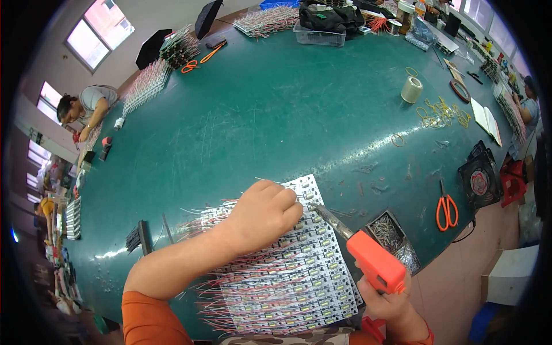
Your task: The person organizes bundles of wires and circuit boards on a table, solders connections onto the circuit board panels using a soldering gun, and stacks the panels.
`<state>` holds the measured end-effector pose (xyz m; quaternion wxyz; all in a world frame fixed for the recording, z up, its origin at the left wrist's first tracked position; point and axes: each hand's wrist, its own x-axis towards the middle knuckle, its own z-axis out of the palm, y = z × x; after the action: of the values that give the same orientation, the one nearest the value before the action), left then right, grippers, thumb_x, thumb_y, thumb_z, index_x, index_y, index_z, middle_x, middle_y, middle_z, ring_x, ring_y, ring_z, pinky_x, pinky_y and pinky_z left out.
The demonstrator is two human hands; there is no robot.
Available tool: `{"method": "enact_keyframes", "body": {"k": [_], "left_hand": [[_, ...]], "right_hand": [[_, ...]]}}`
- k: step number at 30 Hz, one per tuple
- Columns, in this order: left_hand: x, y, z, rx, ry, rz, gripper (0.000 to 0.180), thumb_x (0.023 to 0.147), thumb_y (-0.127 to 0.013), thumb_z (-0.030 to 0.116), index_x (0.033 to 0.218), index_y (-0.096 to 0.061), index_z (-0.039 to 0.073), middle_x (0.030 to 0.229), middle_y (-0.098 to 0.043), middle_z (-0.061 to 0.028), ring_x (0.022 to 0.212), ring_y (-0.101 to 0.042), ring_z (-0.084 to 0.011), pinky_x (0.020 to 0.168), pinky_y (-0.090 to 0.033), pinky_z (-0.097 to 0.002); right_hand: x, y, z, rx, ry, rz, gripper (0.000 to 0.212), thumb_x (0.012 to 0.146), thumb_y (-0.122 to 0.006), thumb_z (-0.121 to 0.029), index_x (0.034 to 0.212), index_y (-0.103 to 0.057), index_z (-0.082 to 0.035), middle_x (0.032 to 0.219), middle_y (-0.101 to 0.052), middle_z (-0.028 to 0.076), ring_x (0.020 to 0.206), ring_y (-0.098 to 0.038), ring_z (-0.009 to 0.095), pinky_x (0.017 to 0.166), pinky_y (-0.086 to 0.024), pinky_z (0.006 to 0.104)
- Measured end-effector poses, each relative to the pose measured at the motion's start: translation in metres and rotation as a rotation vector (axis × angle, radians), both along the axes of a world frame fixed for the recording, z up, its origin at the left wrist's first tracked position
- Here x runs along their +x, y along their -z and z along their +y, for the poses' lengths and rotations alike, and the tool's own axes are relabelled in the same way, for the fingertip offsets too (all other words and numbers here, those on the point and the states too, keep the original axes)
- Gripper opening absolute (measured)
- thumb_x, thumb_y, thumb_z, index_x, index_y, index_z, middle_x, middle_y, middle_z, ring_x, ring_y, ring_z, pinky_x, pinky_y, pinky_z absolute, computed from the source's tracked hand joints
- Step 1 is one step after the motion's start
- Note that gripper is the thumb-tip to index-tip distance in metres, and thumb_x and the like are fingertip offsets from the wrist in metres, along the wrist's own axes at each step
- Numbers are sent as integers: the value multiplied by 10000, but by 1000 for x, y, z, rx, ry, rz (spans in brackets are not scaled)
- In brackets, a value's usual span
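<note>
A large white panel of small circuit boards (330, 282) lies near the table's front edge, with red and white wires (215, 302) sticking out along its left side. My left hand (267, 213) is closed over the panel's far part, fingertips pinched together. What they pinch is hidden under the fingers. My right hand (394, 305) grips a red soldering gun (374, 259) from the right. Its metal tip points up and left, at the boards just right of my left fingers; whether it touches them I cannot tell.
On the green table (247, 115) at right are a tray of wire scraps (386, 230), orange-handled scissors (446, 211), a black fan (482, 179), rubber bands (443, 112) and a spool (411, 90). A black brush (138, 237) lies left. One person (92, 106) works far left, another (528, 106) far right.
</note>
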<state>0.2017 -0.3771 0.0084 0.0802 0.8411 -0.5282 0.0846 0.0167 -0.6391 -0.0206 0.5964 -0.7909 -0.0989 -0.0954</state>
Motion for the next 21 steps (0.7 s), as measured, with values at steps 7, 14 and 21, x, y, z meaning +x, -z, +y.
{"method": "enact_keyframes", "body": {"k": [7,14,21], "left_hand": [[-7,2,-5,49,21,-3,165,754,-615,164,887,-647,72,809,-586,-48,812,-628,-244,807,-507,-393],[-3,1,-9,56,32,-6,122,746,-611,156,830,-631,69,778,-576,-54,798,-634,-247,800,-509,-396],[-3,-1,-7,80,26,10,106,748,-611,152,813,-623,69,783,-581,-56,810,-635,-252,809,-506,-396]], "right_hand": [[-2,4,-1,-18,-14,-17,534,824,-751,-43,1264,-512,142,1035,-697,217,866,-719,272,778,-569,348],[-3,5,-3,-28,-22,27,544,826,-760,-62,1265,-513,144,1081,-681,246,868,-718,290,771,-571,352],[0,2,0,-63,-31,-5,543,818,-760,-52,1261,-516,146,1080,-677,255,827,-714,295,750,-571,351]]}}
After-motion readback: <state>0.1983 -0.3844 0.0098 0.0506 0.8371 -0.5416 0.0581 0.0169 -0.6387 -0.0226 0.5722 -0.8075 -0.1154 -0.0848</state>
